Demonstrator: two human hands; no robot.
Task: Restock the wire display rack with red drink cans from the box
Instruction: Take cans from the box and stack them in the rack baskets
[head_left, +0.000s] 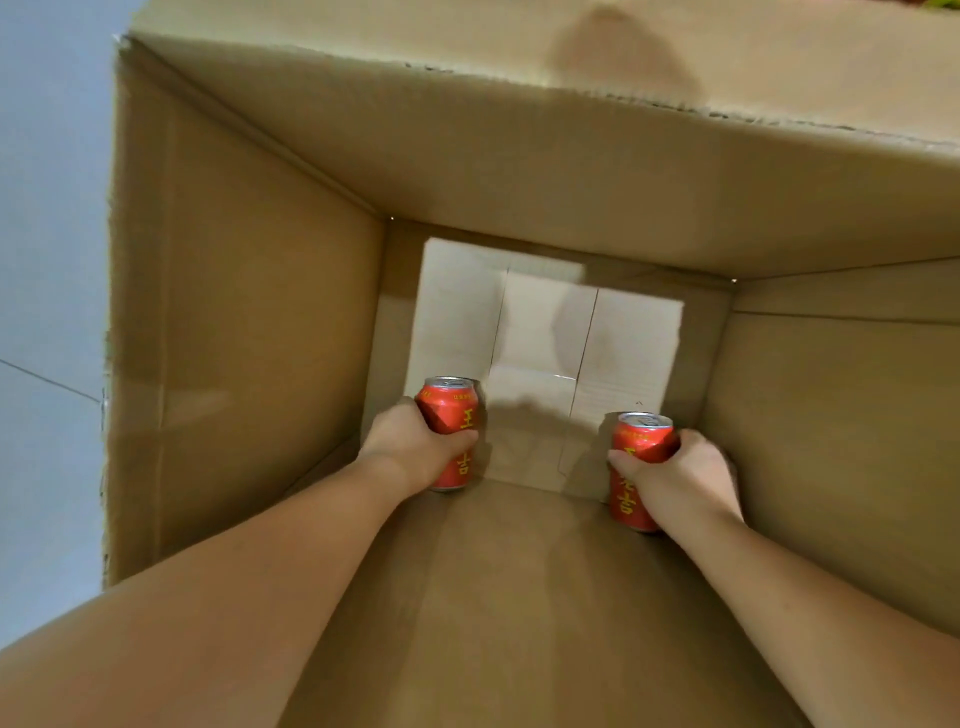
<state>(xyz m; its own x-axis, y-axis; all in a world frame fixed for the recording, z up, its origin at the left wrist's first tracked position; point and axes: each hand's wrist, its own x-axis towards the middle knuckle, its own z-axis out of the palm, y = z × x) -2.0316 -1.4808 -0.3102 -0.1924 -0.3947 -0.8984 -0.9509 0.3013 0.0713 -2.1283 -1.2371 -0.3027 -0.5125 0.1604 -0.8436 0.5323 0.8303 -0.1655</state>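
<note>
Both grips are filled low in the box (249, 322): left can (451, 413) is wrapped by left grip (415, 449), right can (640, 441) by right grip (685, 480). Long axes are upright, toward the open top; a straight lift out is judged due.

- Left forearm (311, 530) and right forearm (753, 561) stretch forward and down, well apart.
- Left grip (415, 441) wraps the left can (451, 408), thumb across it.
- Right grip (680, 475) clutches the right can (629, 501) likewise.

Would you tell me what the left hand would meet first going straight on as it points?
The left hand, gripping a red drink can, likely meets the pale cardboard sheet inside the brown cardboard box; depth unclear.
</note>
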